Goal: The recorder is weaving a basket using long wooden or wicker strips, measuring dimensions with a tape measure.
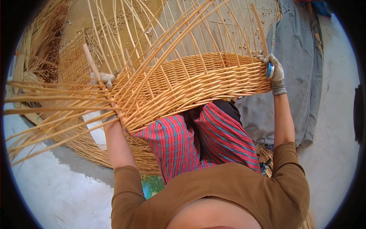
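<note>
A half-woven wicker basket (198,84) rests tilted across my lap, with long upright rods fanning up and out to the left. Thick corner sticks stand at its left and right ends. My left hand (105,79), in a pale work glove, is closed around the left corner; the rods partly hide it. At the right end, my gloved right hand (275,68) grips a small blue-and-white tape measure (270,71) beside the right corner stick (260,28). A strip of marked tape (273,26) runs upward from near that hand.
Another woven wicker piece (72,57) lies behind on the left. Bundles of brown rods (49,34) sit at the far left, and a coil of long rods (91,152) curves below. Grey cloth (297,68) is spread on the right. Cut bits litter the boards (167,26).
</note>
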Motion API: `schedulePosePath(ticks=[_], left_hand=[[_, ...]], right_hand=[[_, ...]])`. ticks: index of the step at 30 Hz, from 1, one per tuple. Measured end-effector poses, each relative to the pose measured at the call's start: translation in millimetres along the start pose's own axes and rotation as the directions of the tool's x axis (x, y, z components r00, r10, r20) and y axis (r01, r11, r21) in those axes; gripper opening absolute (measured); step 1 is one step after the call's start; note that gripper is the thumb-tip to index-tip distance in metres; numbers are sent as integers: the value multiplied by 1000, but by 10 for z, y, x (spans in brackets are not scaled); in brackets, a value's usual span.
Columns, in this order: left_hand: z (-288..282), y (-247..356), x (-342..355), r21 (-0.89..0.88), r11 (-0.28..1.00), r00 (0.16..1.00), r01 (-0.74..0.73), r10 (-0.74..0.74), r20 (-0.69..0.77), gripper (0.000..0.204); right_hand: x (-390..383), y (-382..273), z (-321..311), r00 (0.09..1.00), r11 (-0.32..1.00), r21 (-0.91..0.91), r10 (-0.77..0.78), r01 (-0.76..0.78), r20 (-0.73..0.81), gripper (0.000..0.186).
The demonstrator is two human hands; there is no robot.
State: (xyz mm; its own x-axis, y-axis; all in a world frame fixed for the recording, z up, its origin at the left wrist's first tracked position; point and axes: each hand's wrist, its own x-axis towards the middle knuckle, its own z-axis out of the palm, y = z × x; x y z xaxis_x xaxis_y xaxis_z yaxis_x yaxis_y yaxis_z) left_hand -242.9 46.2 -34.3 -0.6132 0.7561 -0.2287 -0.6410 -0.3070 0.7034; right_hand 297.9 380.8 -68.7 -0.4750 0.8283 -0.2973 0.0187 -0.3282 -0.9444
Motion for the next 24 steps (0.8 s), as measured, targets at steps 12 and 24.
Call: schedulePosePath(ticks=[12,24], left_hand=[[-298,-89,118,-45,999,996,-28,32,89,32],[-1357,431,-1126,507,852,869,-131,345,-355,31]], right_hand=[[56,-106,356,986,908,-412,-128,72,-111,38],[-305,-403,811,862,533,-822,-495,201,-110,34]])
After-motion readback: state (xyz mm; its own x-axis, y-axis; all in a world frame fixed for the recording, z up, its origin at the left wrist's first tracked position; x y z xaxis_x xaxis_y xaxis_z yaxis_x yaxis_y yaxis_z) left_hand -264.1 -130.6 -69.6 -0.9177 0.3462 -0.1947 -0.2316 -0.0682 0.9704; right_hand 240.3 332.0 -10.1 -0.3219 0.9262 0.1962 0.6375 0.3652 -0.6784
